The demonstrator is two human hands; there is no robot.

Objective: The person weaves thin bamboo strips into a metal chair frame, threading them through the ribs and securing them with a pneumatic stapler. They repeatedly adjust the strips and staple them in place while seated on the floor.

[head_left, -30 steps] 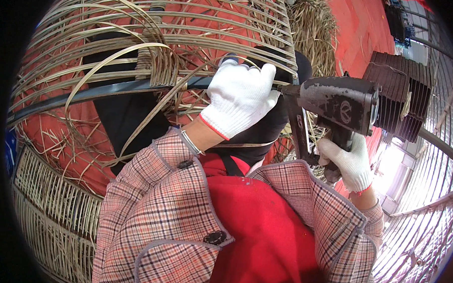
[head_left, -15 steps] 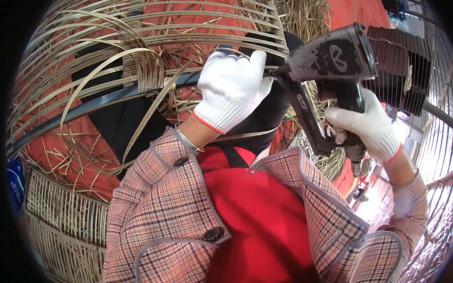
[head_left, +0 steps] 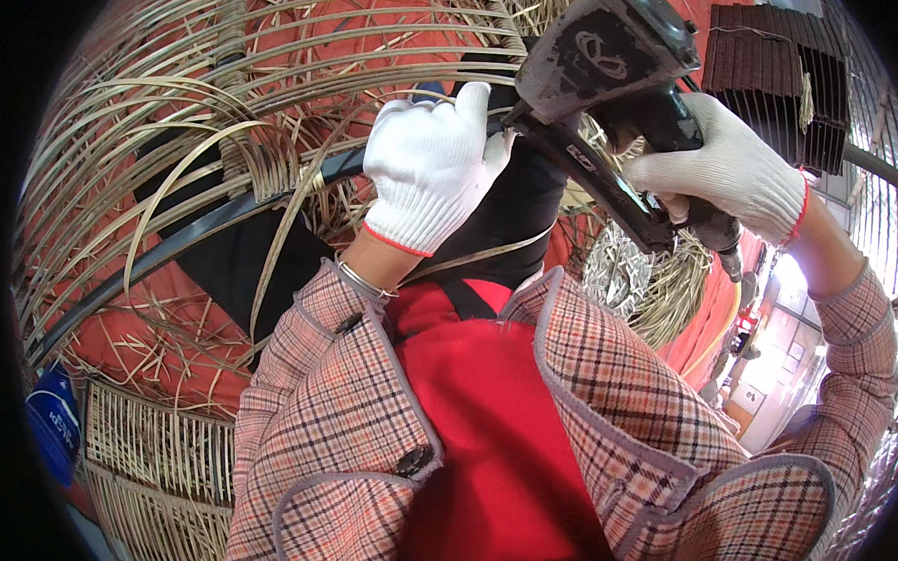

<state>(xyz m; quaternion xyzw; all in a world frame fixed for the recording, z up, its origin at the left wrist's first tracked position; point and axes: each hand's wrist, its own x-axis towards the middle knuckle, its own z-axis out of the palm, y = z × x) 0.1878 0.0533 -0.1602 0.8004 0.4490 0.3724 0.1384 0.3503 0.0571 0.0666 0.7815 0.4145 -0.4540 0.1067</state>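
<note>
My right hand [head_left: 725,167], in a white knit glove, grips the handle of a black, worn pneumatic stapler [head_left: 615,59]. The tool is tilted, and its nose meets the frame close to my left fingers. My left hand [head_left: 428,161], also gloved, is closed around the dark, curved frame bar [head_left: 189,234] of a woven rattan piece [head_left: 377,65]. Its thumb points up beside the tool's nose; whether a strand is pinched there is hidden. Light rattan strips [head_left: 166,167] loop loosely to the left of that hand, next to a wrapped binding [head_left: 270,170].
Cut strips litter a red cloth [head_left: 169,355]. A bundle of dry strands [head_left: 671,298] lies below the tool. Stacked dark brown slats [head_left: 758,59] stand at the far right. A woven panel [head_left: 156,443] and a blue packet [head_left: 53,420] sit at lower left. An air hose fitting [head_left: 731,263] hangs from the handle.
The stapler and my right hand have shifted left and up in the picture, with the tool tilting further over. My left hand keeps its grip on the bar, slightly further left in view.
</note>
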